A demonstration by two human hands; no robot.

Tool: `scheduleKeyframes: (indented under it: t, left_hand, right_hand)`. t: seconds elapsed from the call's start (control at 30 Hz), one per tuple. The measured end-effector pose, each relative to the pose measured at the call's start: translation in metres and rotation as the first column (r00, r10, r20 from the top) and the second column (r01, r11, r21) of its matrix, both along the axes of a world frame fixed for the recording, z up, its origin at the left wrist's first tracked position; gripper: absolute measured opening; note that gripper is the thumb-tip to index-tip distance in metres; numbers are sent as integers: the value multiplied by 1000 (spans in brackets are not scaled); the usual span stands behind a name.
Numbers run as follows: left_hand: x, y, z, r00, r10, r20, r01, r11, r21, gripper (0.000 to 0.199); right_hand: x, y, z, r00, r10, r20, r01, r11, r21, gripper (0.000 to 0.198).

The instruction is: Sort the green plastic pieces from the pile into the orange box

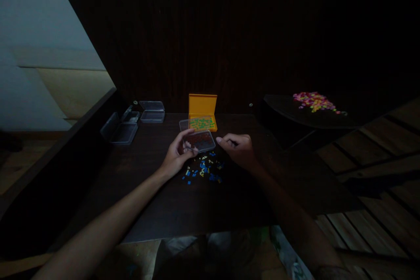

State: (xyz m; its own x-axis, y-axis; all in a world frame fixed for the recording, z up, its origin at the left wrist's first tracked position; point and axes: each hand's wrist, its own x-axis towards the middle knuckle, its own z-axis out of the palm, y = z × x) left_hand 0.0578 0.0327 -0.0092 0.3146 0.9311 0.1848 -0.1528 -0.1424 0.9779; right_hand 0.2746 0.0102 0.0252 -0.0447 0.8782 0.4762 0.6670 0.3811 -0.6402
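Note:
My left hand (179,153) is wrapped round the left end of a clear plastic box (206,141), its lid raised at the back. Small dark reddish bits show inside the box, too dim to name. Just right of the box, apart from it, my right hand (239,146) is closed with thumb and forefinger together; whatever it may pinch is too small to make out. On the dark table below the box lie scattered small blue and yellow pieces (204,168). Behind the box stands a yellow case (202,105) with its lid up, holding small green pieces (201,123).
Several clear boxes with raised lids, such as one box (152,116) and another box (124,133), stand at the table's back left. A heap of pink and yellow pieces (315,101) lies on a dark surface at the right. A dark panel (203,30) rises behind the table.

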Motion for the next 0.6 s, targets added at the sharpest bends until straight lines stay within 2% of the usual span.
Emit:
scheduleKeyframes:
  t: [0.2, 0.4, 0.6]
  left_hand:
    - [-5, 8, 2, 995, 83, 51, -84, 996, 18, 61]
    - [-11, 17, 5, 984, 156, 90, -162, 985, 64, 59]
    - [-15, 23, 2, 981, 192, 18, -193, 976, 103, 61]
  right_hand:
    - [0, 5, -5, 989, -14, -145, 5, 998, -59, 41]
    - [14, 20, -6, 940, -24, -341, -34, 986, -163, 48]
    - [33, 36, -28, 925, -21, -380, -85, 962, -258, 52]
